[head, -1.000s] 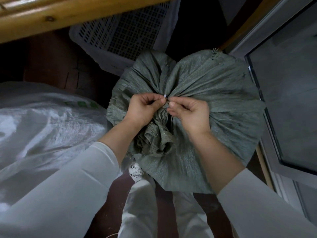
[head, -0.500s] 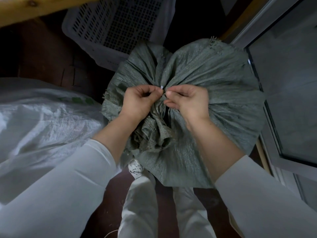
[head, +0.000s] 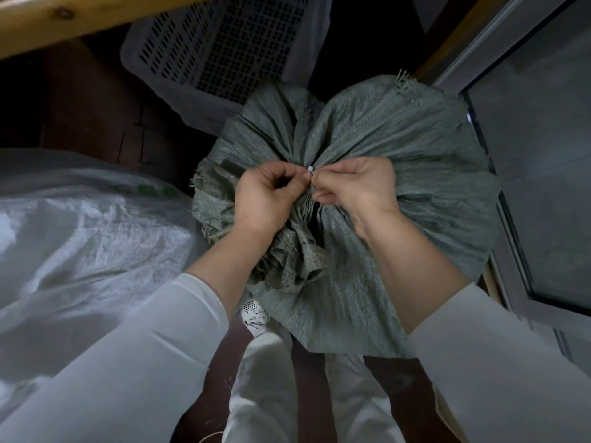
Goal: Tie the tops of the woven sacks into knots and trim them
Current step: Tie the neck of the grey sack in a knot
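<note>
Two tight sides hem in the green woven sack [head: 399, 174]: a white perforated plastic crate [head: 224, 49] touches its far left edge, and a metal-framed glass door [head: 527, 155] runs just beside its right edge. A pale wooden beam [head: 96, 17] crosses the top left corner above the crate. To the left lies a white woven sack [head: 80, 235], near the green one, with a strip of dark floor [head: 96, 116] open between them. The person's white trouser legs and one patterned shoe [head: 254, 316] stand just beside the near edge of the green sack.

The green sack stands on the dark reddish floor in the middle of the view, its top drawn into radiating folds with a ruffled bunch of cloth falling toward the person.

Both forearms reach forward in white sleeves pushed up from the wrists. The left hand [head: 265, 199] and right hand [head: 358, 187] meet knuckle to knuckle at the gathered neck, fingers curled narrow, thumb and forefinger of each pinching the bunched cloth. A small white bit [head: 310, 168] shows between their fingertips; what it is cannot be told.
</note>
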`<state>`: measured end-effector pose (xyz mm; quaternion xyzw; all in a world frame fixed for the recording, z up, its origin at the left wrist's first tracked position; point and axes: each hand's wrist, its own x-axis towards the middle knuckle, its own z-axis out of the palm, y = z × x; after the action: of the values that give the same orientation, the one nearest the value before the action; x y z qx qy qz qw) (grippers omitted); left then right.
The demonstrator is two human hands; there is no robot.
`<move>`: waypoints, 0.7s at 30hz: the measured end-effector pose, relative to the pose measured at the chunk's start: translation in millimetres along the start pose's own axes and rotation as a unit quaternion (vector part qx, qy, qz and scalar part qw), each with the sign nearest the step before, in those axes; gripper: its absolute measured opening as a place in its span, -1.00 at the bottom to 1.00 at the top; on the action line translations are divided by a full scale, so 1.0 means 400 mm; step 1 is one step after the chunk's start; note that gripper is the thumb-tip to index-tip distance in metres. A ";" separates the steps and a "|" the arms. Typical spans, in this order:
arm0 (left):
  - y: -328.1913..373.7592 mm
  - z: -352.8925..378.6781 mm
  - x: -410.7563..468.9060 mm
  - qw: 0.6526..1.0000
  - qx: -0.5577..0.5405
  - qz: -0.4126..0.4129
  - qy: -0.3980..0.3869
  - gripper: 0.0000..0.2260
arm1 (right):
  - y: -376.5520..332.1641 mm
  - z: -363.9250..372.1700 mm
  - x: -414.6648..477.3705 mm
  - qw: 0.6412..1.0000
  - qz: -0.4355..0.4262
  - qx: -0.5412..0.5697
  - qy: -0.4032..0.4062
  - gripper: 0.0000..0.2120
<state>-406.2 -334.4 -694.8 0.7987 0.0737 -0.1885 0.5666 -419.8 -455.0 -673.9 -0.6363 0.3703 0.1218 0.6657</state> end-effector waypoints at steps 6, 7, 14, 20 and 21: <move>-0.015 0.004 0.007 0.999 0.039 0.004 0.018 -0.96 | 0.005 -0.001 0.002 1.000 -0.002 0.010 0.005 -0.86; -0.018 0.005 0.008 0.999 0.046 0.005 0.020 -0.91 | 0.006 0.000 0.002 1.000 -0.001 0.011 0.006 -0.86; -0.009 -0.005 0.000 0.989 0.140 0.039 0.026 -0.86 | 0.003 0.001 -0.003 1.000 0.011 0.017 0.005 -0.83; 0.007 -0.017 -0.011 0.973 0.214 0.090 0.016 -0.73 | 0.011 -0.002 -0.001 0.998 0.026 0.059 -0.014 -0.87; 0.007 -0.017 -0.012 0.969 0.225 0.098 0.011 -0.73 | 0.014 -0.005 -0.003 0.997 0.027 0.068 -0.019 -0.91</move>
<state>-408.0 -328.6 -688.5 0.9112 -0.0431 -0.1345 0.3870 -424.8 -455.5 -677.3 -0.5766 0.3820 0.1261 0.7111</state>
